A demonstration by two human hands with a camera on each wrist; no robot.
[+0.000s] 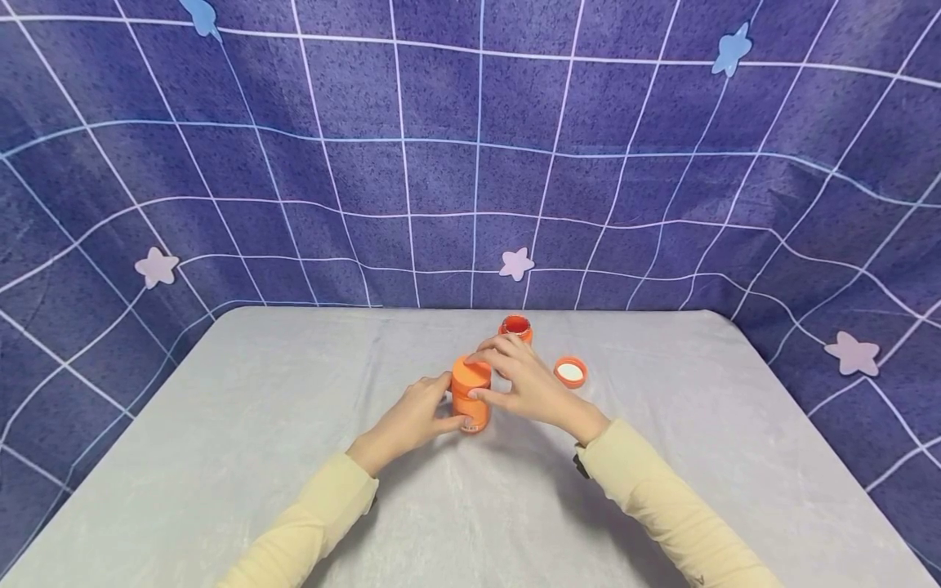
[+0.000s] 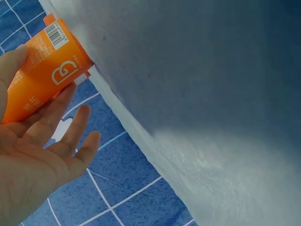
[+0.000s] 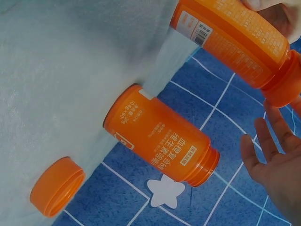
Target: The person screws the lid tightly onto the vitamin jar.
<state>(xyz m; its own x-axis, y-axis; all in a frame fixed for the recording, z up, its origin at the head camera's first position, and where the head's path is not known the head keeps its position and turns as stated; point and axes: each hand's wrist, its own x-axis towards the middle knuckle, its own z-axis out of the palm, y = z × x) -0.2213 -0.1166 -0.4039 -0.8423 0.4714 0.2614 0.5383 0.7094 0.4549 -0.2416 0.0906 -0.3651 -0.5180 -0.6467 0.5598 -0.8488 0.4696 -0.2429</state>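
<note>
An orange bottle (image 1: 470,412) with its orange cap (image 1: 470,372) on stands upright on the grey cloth, near the middle. My left hand (image 1: 413,415) grips its body between thumb and fingers; the left wrist view shows a barcode and white print on the bottle (image 2: 51,70). From above and the right, my right hand (image 1: 531,388) holds the cap, thumb on the near side and fingers over the top. Just behind stands a second orange bottle (image 3: 160,136), uncapped, its mouth facing up. To its right lies a loose orange cap (image 1: 570,372), white inside showing.
A grey cloth (image 1: 257,425) covers the table. Behind and at both sides hangs a blue curtain (image 1: 441,180) with a white grid and stars. The uncapped bottle and loose cap sit close beyond my right hand.
</note>
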